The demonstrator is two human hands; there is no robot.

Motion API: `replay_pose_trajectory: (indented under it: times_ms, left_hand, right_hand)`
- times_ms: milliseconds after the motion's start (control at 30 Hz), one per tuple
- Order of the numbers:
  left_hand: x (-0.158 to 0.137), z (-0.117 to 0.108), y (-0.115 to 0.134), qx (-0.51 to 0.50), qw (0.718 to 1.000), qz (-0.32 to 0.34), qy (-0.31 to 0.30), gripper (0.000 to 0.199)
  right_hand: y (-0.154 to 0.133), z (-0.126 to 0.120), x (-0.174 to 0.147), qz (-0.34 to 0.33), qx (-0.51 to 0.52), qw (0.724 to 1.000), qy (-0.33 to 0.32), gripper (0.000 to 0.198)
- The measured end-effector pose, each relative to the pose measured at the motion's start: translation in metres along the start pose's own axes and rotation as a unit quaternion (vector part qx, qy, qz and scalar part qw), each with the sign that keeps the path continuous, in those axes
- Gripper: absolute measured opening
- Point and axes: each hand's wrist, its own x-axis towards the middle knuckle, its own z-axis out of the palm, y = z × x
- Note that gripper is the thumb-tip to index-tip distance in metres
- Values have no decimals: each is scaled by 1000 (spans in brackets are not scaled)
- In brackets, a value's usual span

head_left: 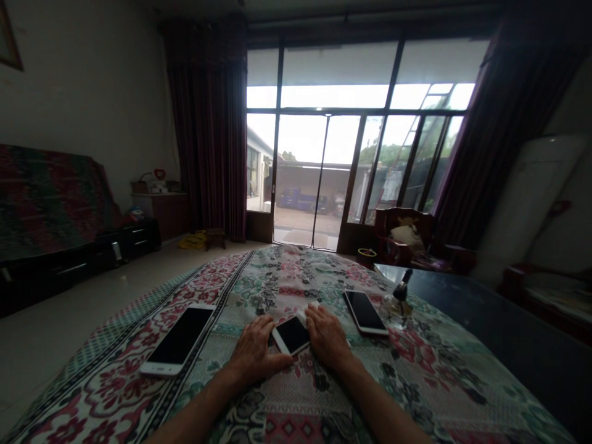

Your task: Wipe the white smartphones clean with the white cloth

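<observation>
A white-framed smartphone (292, 336) with a dark screen lies at a slant on the patterned cloth between my two hands. My left hand (254, 348) is at its left end, fingers bent by the upper corner and thumb stretched along the near edge. At the right end rests my right hand (327, 333), palm down, fingers over the phone's edge; its thumb is hidden. A bit of white shows beside those fingertips. To the left lies a larger white phone (181, 339), screen dark. Another dark-screened phone (365, 312) lies right of my right hand.
The flowered tablecloth (296, 425) covers the table. A clear glass container (396, 309) with a black upright part stands at the right, near a dark glossy surface (456, 302). Beyond are glass doors (319, 179), curtains (208, 135) and a wooden chair (402, 237).
</observation>
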Motion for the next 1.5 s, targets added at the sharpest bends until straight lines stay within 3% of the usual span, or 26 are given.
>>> replay_pose_trajectory:
  times_ms: [300, 500, 700, 1133, 1267, 1500]
  left_hand:
    - [-2, 4, 5, -8, 999, -30, 41, 75]
    - [-5, 8, 9, 20, 994, -44, 97, 58]
    - [-7, 2, 13, 52, 995, -40, 70, 66]
    - [-11, -5, 16, 48, 997, -4, 62, 57]
    - [-11, -8, 14, 35, 998, 13, 58, 51]
    - [-11, -8, 13, 9, 997, 47, 53, 34]
  right_hand:
    - [-26, 3, -16, -84, 9, 996, -13, 39]
    - [-37, 1, -18, -156, 34, 986, -37, 41]
    - [-28, -1, -4, -115, 29, 992, -45, 42]
    - [21, 2, 17, -26, 19, 999, -6, 45]
    - [20, 1, 16, -25, 15, 1000, -6, 43]
    - [5, -6, 8, -79, -7, 997, -15, 38]
